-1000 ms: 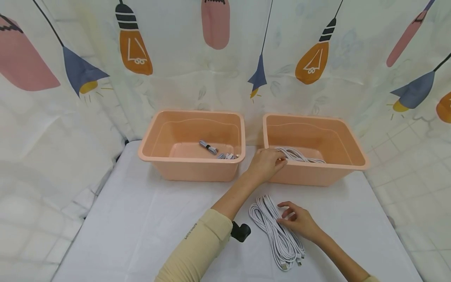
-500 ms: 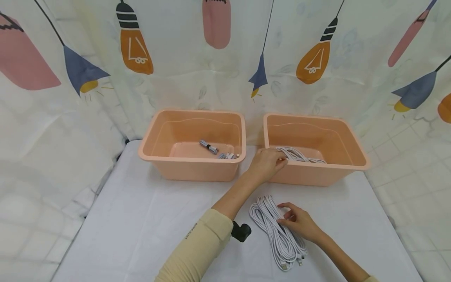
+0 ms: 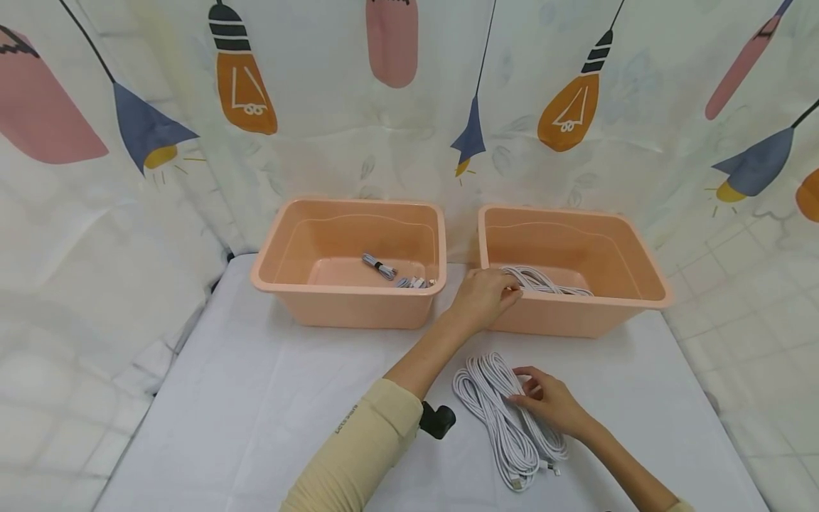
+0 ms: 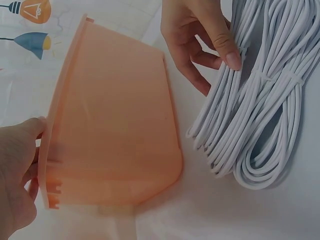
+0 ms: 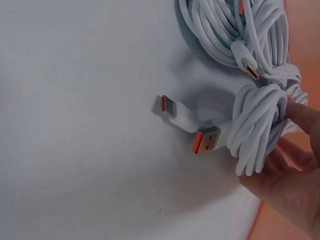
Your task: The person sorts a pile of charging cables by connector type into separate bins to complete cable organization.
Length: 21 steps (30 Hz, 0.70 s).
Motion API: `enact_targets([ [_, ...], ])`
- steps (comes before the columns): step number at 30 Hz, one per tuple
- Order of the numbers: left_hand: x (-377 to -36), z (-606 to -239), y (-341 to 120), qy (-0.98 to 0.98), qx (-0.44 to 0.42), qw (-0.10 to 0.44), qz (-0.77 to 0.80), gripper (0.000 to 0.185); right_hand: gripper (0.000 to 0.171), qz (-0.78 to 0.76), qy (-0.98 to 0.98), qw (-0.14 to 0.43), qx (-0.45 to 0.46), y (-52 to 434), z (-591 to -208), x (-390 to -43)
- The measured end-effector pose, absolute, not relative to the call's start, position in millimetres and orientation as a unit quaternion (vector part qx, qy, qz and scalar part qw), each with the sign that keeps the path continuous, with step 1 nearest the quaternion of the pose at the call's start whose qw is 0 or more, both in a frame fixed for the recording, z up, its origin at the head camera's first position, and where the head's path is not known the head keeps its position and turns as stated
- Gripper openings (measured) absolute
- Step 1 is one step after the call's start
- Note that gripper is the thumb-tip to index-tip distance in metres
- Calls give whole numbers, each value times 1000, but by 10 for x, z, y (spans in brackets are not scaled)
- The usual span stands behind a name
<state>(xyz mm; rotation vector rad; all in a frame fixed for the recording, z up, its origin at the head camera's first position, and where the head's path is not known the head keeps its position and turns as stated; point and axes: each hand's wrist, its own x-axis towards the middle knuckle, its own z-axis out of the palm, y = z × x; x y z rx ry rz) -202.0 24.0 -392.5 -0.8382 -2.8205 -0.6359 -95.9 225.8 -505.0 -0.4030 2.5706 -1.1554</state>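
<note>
At the near left corner of the right-hand peach plastic bin [image 3: 576,316], my left hand [image 3: 483,300] grips the rim. My right hand [image 3: 553,405] pinches a coiled white USB cable [image 5: 257,125] between thumb and fingers, at the right side of the pile. Its metal USB-A plug [image 5: 206,140] and USB-C plug [image 5: 176,111] stick out from the end of the coil. Beside it on the white cloth lie more coiled white cables [image 4: 272,90], strapped with white ties. Inside the right bin, white cables [image 3: 540,281] are partly hidden by the front wall.
A second peach bin [image 3: 352,307] stands to the left, holding a grey cable with a black tie [image 3: 379,267] and some grey cables with white plugs [image 3: 412,283]. A patterned curtain [image 3: 397,156] hangs close behind both bins. A black wrist device [image 3: 438,422] sits at the left sleeve.
My right hand has shifted slightly right with the pinched cable, widening the gap between it and the other coils. The left hand stays at the bin's rim.
</note>
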Motion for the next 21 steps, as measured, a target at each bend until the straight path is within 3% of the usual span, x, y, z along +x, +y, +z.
enact_targets([
  [21,-2026,-3914,233,-936,-278,62,-205,21,44,-349,916,79,-181,2377,-4796,-987],
])
